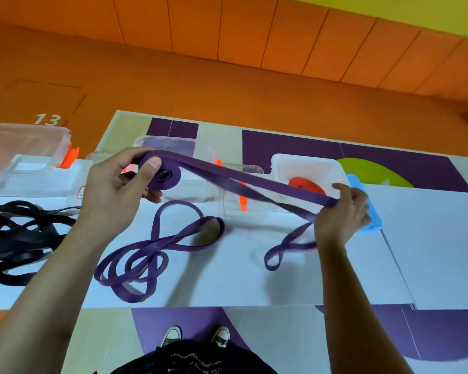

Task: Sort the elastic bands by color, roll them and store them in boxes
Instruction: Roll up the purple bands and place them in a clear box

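The step in hand is the rolling of a purple band (241,182), with sorting apparently done: a tangle of black bands (14,238) lies at the left edge of the bench (254,287), and a second purple band (152,252) lies loose in loops near the middle, just below the hands. The left grip (111,190) is clenched on a started coil (164,176) of the band, thumb pressed on its outer turn and fingers curled beneath, held above the bench in front of a clear box (170,147) at the far edge. From the coil the doubled strap runs taut across to the right grip (341,211), which pinches it flat between thumb and fingers; the unrolled end (281,252) hangs below that hand and trails onto the bench. A white box (281,163) toward the far right already holds an orange roll (305,184), with a blue lid (365,203) beside it. The next move probably calls for turning the coil toward the right hand while that hand feeds strap under even tension, keeping the two layers stacked and untwisted; the finished roll then likely belongs in an empty clear box, not the white one.
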The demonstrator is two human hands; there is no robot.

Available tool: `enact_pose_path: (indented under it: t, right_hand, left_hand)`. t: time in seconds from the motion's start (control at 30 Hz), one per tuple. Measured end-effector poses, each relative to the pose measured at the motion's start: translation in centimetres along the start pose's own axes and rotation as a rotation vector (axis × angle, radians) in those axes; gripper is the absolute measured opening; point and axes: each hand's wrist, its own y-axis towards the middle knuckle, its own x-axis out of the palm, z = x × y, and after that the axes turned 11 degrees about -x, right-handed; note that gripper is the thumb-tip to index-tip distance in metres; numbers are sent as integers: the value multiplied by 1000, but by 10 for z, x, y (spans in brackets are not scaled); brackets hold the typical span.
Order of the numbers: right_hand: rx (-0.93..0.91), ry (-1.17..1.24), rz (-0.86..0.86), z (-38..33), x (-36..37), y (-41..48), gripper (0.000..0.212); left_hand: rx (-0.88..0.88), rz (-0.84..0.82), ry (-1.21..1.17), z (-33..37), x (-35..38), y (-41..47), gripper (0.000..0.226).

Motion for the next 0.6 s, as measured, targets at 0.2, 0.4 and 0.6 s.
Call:
enact_pose_path:
  t: [0.2, 0.4, 0.6]
  right_hand:
    - [3, 243, -59, -2, -17, 19, 62]
    - [11, -232, -747, 21, -3, -4, 27]
    - [-86, -146, -1516, -8, -5, -14, 80]
  left_hand:
    - [-7, -56, -33, -1, 10, -5, 11]
    - [-55, -171, 19, -5, 10, -12, 26]
    - [-45, -214, 90, -3, 8, -15, 21]
